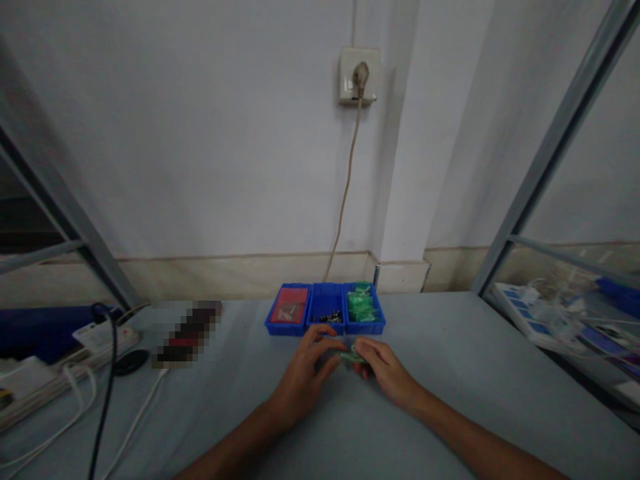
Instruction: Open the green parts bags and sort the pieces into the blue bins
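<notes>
In the head view my right hand (pixel 383 370) pinches a small green plastic piece (pixel 353 357) between thumb and fingers, a little above the grey-blue table surface. My left hand (pixel 313 370) is at the piece's left side, its fingers bent and spread apart; whether a fingertip touches the piece I cannot tell. Just beyond both hands stand three joined blue bins. The left bin (pixel 270 327) holds a red sheet with a small clear packet on it. In the middle bin (pixel 325 297) lie small shiny dark parts. Translucent green plastic pieces (pixel 363 305) fill the right bin.
Left on the table (pixel 435 373) lie a pixelated dark object (pixel 187 337), a black round item (pixel 131 362), cables and a power strip (pixel 107 340). Another power strip (pixel 525 317) lies beyond the right metal bar (pixel 545 133). A cord (pixel 345 200) runs down from the wall socket (pixel 359 75).
</notes>
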Action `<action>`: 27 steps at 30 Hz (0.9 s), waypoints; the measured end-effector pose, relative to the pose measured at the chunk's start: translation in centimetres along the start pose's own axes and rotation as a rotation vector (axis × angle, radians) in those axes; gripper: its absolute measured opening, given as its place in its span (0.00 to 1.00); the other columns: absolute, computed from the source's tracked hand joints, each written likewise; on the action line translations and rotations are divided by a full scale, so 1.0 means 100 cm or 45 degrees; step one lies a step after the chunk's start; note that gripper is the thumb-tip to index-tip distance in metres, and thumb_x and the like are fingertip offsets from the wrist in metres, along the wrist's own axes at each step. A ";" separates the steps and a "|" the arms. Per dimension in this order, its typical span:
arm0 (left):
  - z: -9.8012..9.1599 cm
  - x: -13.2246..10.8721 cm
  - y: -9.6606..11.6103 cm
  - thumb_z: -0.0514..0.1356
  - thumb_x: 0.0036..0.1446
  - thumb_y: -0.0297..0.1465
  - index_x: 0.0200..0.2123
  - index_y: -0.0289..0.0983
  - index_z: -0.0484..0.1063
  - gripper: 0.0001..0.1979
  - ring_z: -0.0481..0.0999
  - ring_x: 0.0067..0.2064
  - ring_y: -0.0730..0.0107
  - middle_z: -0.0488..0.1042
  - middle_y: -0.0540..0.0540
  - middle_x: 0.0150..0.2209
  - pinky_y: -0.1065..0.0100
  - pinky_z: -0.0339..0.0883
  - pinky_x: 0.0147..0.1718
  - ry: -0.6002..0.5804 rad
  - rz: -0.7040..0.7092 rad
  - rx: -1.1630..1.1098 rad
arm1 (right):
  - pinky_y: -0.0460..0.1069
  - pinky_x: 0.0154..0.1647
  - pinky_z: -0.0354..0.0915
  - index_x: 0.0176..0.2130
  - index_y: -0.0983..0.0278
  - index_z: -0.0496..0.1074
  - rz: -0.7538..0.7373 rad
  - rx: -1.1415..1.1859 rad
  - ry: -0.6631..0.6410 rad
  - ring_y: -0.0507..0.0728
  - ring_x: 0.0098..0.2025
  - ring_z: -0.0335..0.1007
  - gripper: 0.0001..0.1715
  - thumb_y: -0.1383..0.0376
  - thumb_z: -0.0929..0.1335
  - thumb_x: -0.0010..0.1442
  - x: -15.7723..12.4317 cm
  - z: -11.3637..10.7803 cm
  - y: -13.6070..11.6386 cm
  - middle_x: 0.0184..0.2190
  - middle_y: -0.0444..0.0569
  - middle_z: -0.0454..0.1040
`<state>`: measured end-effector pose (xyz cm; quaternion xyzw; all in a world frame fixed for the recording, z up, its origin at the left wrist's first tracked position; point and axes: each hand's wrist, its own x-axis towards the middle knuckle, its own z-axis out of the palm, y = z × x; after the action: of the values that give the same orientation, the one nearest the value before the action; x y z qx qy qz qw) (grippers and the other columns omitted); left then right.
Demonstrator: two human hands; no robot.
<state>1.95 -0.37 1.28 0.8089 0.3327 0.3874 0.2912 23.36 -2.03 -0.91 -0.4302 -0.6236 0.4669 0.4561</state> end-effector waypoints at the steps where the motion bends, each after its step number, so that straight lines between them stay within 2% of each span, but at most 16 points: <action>1: -0.001 0.001 0.002 0.58 0.71 0.33 0.45 0.41 0.78 0.08 0.75 0.48 0.61 0.74 0.42 0.51 0.64 0.70 0.45 0.015 -0.025 0.007 | 0.48 0.28 0.57 0.31 0.62 0.69 0.009 -0.025 0.017 0.53 0.26 0.62 0.33 0.40 0.61 0.73 -0.001 0.001 -0.001 0.25 0.43 0.66; 3: -0.003 0.002 0.005 0.55 0.74 0.37 0.36 0.38 0.75 0.15 0.74 0.40 0.63 0.76 0.45 0.38 0.65 0.67 0.42 0.039 -0.099 0.009 | 0.48 0.27 0.56 0.34 0.62 0.68 -0.019 -0.094 0.054 0.53 0.26 0.61 0.30 0.42 0.60 0.74 -0.003 0.002 -0.005 0.25 0.41 0.65; 5: -0.003 0.003 0.007 0.53 0.74 0.40 0.32 0.38 0.72 0.19 0.72 0.34 0.65 0.73 0.48 0.31 0.66 0.64 0.37 0.053 -0.177 -0.004 | 0.47 0.29 0.58 0.39 0.61 0.67 -0.107 -0.170 0.075 0.53 0.27 0.62 0.24 0.46 0.61 0.75 -0.005 0.002 -0.011 0.26 0.40 0.64; 10: 0.000 0.002 0.005 0.53 0.73 0.44 0.30 0.38 0.70 0.21 0.72 0.32 0.66 0.72 0.49 0.28 0.67 0.62 0.34 0.080 -0.266 -0.054 | 0.49 0.33 0.62 0.48 0.58 0.65 -0.251 -0.254 0.153 0.55 0.32 0.66 0.10 0.55 0.63 0.75 -0.011 0.001 -0.019 0.32 0.42 0.68; 12: 0.001 0.002 0.003 0.53 0.73 0.44 0.34 0.38 0.72 0.19 0.73 0.32 0.66 0.73 0.49 0.28 0.67 0.63 0.35 0.073 -0.260 -0.094 | 0.49 0.34 0.61 0.49 0.58 0.64 -0.294 -0.277 0.154 0.55 0.33 0.66 0.08 0.57 0.65 0.74 -0.011 0.001 -0.019 0.33 0.42 0.68; 14: 0.002 0.002 0.001 0.54 0.73 0.42 0.46 0.38 0.73 0.15 0.74 0.32 0.66 0.74 0.50 0.29 0.67 0.64 0.35 0.061 -0.273 -0.146 | 0.49 0.35 0.61 0.48 0.58 0.65 -0.323 -0.300 0.160 0.55 0.33 0.66 0.07 0.59 0.65 0.73 -0.011 0.001 -0.019 0.33 0.43 0.68; 16: 0.003 0.002 -0.002 0.54 0.73 0.41 0.59 0.38 0.67 0.18 0.75 0.32 0.66 0.74 0.51 0.29 0.67 0.65 0.35 0.058 -0.298 -0.201 | 0.49 0.35 0.61 0.48 0.58 0.66 -0.331 -0.322 0.180 0.55 0.33 0.66 0.06 0.60 0.65 0.73 -0.011 0.000 -0.018 0.33 0.43 0.68; 18: 0.004 0.002 -0.004 0.54 0.73 0.41 0.65 0.38 0.61 0.23 0.75 0.33 0.66 0.74 0.52 0.29 0.66 0.67 0.37 0.071 -0.294 -0.238 | 0.49 0.36 0.62 0.48 0.58 0.67 -0.338 -0.367 0.192 0.56 0.34 0.66 0.06 0.63 0.66 0.72 -0.011 -0.001 -0.018 0.34 0.44 0.69; 20: 0.005 0.002 -0.006 0.55 0.73 0.40 0.67 0.39 0.59 0.24 0.75 0.34 0.66 0.74 0.51 0.32 0.66 0.68 0.38 0.107 -0.257 -0.233 | 0.50 0.36 0.62 0.50 0.58 0.69 -0.374 -0.438 0.163 0.56 0.34 0.66 0.08 0.65 0.67 0.70 -0.011 -0.002 -0.019 0.36 0.45 0.70; 23: 0.003 0.001 -0.003 0.54 0.73 0.39 0.62 0.40 0.65 0.19 0.75 0.38 0.65 0.76 0.47 0.39 0.64 0.69 0.42 0.144 -0.212 -0.197 | 0.50 0.38 0.65 0.51 0.57 0.72 -0.430 -0.517 0.087 0.56 0.37 0.67 0.11 0.67 0.69 0.68 -0.010 -0.003 -0.022 0.43 0.48 0.70; 25: 0.001 0.000 0.002 0.53 0.74 0.39 0.56 0.41 0.71 0.15 0.77 0.45 0.62 0.78 0.44 0.46 0.62 0.69 0.48 0.104 -0.189 -0.201 | 0.50 0.38 0.65 0.49 0.57 0.73 -0.425 -0.524 0.062 0.56 0.37 0.67 0.09 0.66 0.69 0.68 -0.010 -0.002 -0.025 0.45 0.49 0.68; 27: -0.002 -0.002 0.008 0.51 0.75 0.40 0.54 0.41 0.74 0.16 0.76 0.51 0.59 0.78 0.43 0.50 0.61 0.68 0.53 0.062 -0.160 -0.206 | 0.50 0.38 0.65 0.47 0.58 0.73 -0.412 -0.515 0.074 0.56 0.38 0.67 0.05 0.64 0.69 0.70 -0.010 -0.003 -0.027 0.44 0.49 0.68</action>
<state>1.95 -0.96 1.92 0.7507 0.3573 0.4136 0.3710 23.51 -3.42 1.55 -0.4203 -0.7518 0.2412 0.4472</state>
